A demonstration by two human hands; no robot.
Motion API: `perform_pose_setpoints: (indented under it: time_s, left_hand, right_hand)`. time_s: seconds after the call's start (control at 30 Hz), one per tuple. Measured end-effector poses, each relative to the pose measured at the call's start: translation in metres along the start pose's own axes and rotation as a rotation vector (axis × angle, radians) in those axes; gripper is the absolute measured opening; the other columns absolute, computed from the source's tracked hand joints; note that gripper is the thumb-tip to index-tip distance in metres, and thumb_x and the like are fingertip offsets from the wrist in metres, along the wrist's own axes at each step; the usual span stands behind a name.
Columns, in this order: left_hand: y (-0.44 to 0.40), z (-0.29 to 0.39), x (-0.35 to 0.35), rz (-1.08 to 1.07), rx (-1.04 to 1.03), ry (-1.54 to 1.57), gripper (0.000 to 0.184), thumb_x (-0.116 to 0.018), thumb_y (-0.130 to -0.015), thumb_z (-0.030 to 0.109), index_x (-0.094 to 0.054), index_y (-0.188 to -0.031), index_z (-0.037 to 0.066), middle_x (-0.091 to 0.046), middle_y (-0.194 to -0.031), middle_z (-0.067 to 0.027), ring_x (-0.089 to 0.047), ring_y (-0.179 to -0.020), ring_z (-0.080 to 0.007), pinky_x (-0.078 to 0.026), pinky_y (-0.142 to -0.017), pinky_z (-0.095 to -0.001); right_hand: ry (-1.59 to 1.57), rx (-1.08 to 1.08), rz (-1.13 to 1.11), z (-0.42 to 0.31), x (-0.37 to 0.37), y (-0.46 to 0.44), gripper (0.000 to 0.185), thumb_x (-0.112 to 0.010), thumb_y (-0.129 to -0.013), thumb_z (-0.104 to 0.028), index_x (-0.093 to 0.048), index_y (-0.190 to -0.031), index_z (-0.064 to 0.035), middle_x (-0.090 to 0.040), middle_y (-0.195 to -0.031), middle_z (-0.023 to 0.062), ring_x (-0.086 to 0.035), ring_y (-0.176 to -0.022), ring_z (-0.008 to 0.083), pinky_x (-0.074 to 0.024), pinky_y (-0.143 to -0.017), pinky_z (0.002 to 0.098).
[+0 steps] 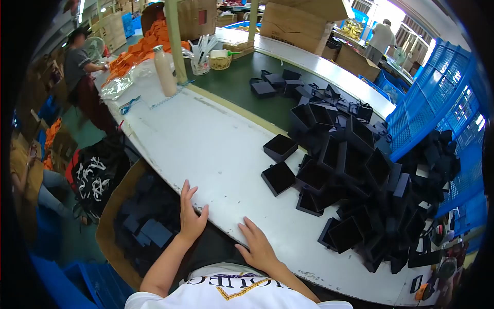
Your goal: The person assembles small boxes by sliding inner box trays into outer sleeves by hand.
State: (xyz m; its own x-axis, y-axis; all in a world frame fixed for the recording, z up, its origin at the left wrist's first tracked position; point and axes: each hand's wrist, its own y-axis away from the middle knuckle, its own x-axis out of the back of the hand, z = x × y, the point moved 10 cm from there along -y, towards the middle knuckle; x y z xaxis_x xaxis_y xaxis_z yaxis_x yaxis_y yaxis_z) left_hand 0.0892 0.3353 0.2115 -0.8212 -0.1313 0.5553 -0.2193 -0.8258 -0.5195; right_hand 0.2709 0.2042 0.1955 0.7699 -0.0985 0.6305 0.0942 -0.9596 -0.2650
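Observation:
My left hand [192, 219] is at the front edge of the white table [206, 159], its fingers and thumb apart and nothing in it. Close by on the right, my right hand [257, 246] lies at the same edge with fingers stretched out, holding nothing. To the right of both hands is a heap of small black boxes [346, 233], many tipped over with their hollow insides showing. Two of them, an upper box [280, 148] and a lower box [278, 178], are at the heap's left side, nearest my hands.
Below the table on the left, a cardboard carton [107, 219] holds dark flat pieces. Blue plastic crates [429, 98] rise behind the heap. A bottle [164, 72] and a pile of orange pieces [149, 41] stand at the far left. Other people are in the background.

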Motion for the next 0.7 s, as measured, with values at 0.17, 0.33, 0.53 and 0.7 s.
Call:
perform_pose_setpoints:
  time_s: [0.17,0.33,0.53,0.7]
  left_hand:
    - [-0.099,0.078,-0.068,-0.091,-0.321,0.079,0.065,-0.076,-0.083,0.006,-0.048,-0.142,0.005,-0.030,-0.163,-0.0291,-0.037,-0.147,-0.0460,-0.034,-0.118,-0.0489]
    - [-0.181,0.123,-0.155,-0.193,-0.423,0.097,0.064,-0.076,-0.087,0.018,-0.047,-0.144,0.008,-0.029,-0.163,-0.0298,-0.034,-0.148,-0.0465,-0.032,-0.120,-0.0502]
    - [-0.271,0.052,-0.237,-0.279,-0.249,-0.097,0.069,-0.077,-0.088,0.028,-0.044,-0.146,0.013,-0.027,-0.163,-0.0287,-0.030,-0.151,-0.0466,-0.032,-0.120,-0.0514]
    - [-0.338,-0.058,-0.286,-0.377,0.086,-0.347,0.082,-0.079,-0.087,0.038,-0.034,-0.153,0.018,-0.022,-0.165,-0.0233,-0.023,-0.154,-0.0407,-0.030,-0.115,-0.0695]
  right_hand:
    - [0.102,-0.106,0.093,0.029,0.041,0.028,0.064,-0.076,-0.089,-0.014,-0.050,-0.145,0.0020,-0.044,-0.154,0.0279,-0.048,-0.137,0.0442,-0.0423,-0.114,0.0475]
    - [0.108,-0.136,0.143,0.031,0.048,0.024,0.060,-0.078,-0.087,-0.011,-0.055,-0.140,0.0028,-0.047,-0.151,0.0276,-0.051,-0.135,0.0446,-0.0444,-0.112,0.0468]
    - [0.019,-0.228,0.229,0.040,0.058,0.029,0.058,-0.079,-0.084,-0.007,-0.057,-0.136,0.0048,-0.049,-0.150,0.0279,-0.052,-0.134,0.0455,-0.0456,-0.111,0.0467]
    - [0.041,-0.279,0.302,0.048,0.060,0.028,0.048,-0.078,-0.082,-0.004,-0.064,-0.127,0.0025,-0.055,-0.144,0.0263,-0.057,-0.128,0.0447,-0.0489,-0.107,0.0472]
